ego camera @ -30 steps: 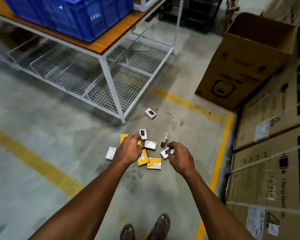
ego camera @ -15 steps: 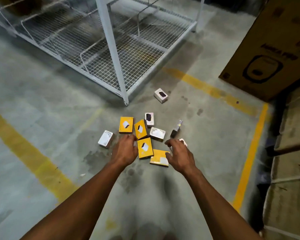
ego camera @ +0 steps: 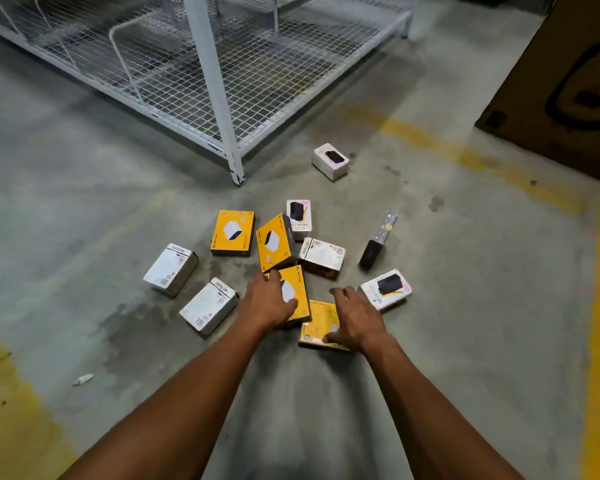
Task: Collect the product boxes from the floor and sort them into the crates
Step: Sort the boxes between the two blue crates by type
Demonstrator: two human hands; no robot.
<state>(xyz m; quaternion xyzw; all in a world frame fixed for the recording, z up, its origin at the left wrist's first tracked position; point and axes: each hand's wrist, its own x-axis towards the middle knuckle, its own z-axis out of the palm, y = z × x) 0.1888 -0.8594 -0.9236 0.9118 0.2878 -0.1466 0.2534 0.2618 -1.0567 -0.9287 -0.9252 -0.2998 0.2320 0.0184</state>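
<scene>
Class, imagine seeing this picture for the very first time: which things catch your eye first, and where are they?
Bright yellow boxes cluster mid-floor among white boxes. Both hands reach into them: the left hand and the right hand each on a yellow box. A white wire rack stands behind.
</scene>
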